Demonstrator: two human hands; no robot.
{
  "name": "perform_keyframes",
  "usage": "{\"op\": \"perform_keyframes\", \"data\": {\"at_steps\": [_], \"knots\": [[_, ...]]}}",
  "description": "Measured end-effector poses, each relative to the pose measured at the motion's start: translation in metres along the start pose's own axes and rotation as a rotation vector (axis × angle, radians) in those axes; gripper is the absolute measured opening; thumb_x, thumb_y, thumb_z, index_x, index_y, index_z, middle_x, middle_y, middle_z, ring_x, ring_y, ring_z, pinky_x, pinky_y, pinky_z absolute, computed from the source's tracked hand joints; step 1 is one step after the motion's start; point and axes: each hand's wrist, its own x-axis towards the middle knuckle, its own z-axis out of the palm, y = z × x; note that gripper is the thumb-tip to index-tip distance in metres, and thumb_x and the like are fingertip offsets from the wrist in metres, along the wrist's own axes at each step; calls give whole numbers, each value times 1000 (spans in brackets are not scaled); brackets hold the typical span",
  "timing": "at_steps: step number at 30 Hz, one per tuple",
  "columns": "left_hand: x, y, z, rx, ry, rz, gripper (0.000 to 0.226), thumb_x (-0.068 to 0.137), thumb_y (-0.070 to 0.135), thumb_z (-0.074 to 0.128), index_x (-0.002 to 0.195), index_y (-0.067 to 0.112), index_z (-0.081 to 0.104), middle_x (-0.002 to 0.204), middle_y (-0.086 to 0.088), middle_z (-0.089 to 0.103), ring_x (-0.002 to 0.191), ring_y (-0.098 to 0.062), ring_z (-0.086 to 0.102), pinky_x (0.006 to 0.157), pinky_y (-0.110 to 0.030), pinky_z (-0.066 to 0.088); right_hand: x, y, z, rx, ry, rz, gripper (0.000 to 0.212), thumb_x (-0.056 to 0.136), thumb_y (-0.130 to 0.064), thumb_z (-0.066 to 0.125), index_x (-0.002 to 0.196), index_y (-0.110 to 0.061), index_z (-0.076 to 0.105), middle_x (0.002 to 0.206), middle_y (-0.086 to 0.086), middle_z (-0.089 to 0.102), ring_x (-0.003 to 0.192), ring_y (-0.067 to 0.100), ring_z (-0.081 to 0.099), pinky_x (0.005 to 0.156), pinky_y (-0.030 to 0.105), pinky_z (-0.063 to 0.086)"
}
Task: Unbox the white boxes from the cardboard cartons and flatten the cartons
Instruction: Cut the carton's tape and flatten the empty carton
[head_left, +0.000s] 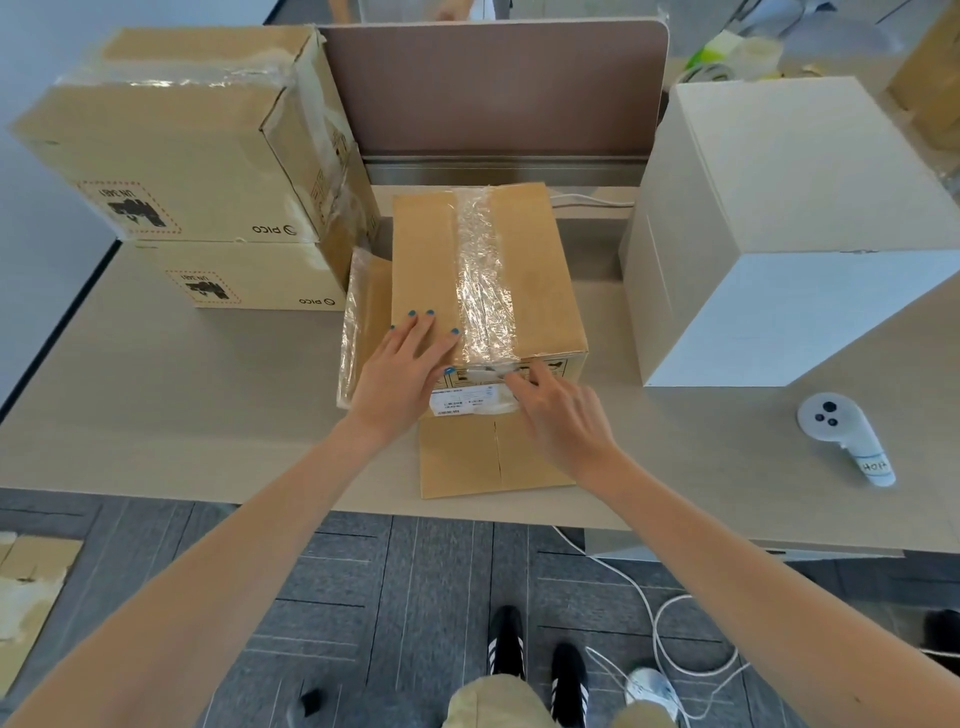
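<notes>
Desk (208, 415) holds carton (524, 260); left hand (400, 374) presses top, right hand (561, 415) pinches tape (483, 270)

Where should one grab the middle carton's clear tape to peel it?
Take the tape by its crumpled near end, probably from the front as the right hand does: it runs front to back over the top seam, and that end looks lifted. The left hand steadies the carton.
</notes>
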Motion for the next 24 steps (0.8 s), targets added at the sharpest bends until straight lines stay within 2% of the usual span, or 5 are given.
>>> {"op": "perform_keyframes", "data": {"at_steps": [4,10,16,19,24], "knots": [[-2,1,1,9,-3,-23,44,102,29,38,143,17,50,150,-17,44,141,-38,38,112,-48,34,-3,6,-1,-55,21,-6,32,72,5,75,97,-9,63,83,6,59,44,14,50,33,20,31],[-1,-2,0,17,-19,-28,45,102,30,35,144,19,48,152,-16,43,142,-37,37,113,-48,36,-4,6,-5,-105,25,24,40,65,9,75,98,-10,64,83,5,60,43,11,44,43,13,1],[-2,-4,0,17,-39,-22,45,102,31,38,145,20,47,153,-15,42,142,-35,37,114,-48,36,-8,5,-10,-115,45,54,40,61,11,74,93,-9,63,81,6,60,46,10,31,45,14,0],[-6,-10,0,26,-52,-8,47,103,32,32,146,19,46,154,-15,40,143,-36,36,113,-49,37,-13,18,-17,-119,65,29,26,70,4,71,90,-10,61,78,3,59,44,13,27,44,15,2],[-7,-13,-3,11,-83,-13,47,102,34,36,147,21,43,156,-13,36,146,-34,30,116,-48,33,-13,24,-18,-54,98,-23,5,85,-9,58,89,-12,55,81,-1,56,44,19,38,38,23,26]]}}
